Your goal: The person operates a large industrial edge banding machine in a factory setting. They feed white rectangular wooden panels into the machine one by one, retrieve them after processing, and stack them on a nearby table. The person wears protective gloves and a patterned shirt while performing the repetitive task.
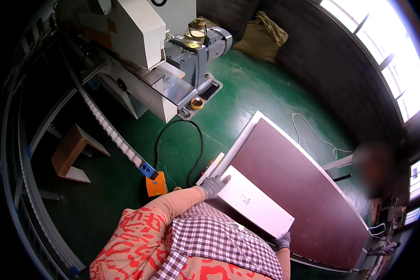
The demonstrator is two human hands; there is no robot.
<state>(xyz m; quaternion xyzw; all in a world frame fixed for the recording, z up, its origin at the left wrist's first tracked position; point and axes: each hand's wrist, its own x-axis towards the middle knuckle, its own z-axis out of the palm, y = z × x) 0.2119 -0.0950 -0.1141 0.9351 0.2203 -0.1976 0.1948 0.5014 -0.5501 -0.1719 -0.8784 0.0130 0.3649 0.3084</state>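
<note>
A white rectangular panel (252, 200) lies on top of a large dark brown board (303, 186) with white edges. My left hand (213, 185), in a grey glove, grips the panel's near left corner. My right hand (283, 241), also gloved, holds the panel's right end; it is mostly hidden behind my checked apron. The panel sits tilted across the brown board's near side.
A large white and grey machine (149, 51) with a motor stands at the upper left on the green floor (247, 93). A toothed conveyor track (112, 130) ends at an orange box (156, 184). A black cable (193, 154), a wooden stool (72, 151), a sack (261, 37) and another person (373, 165) are nearby.
</note>
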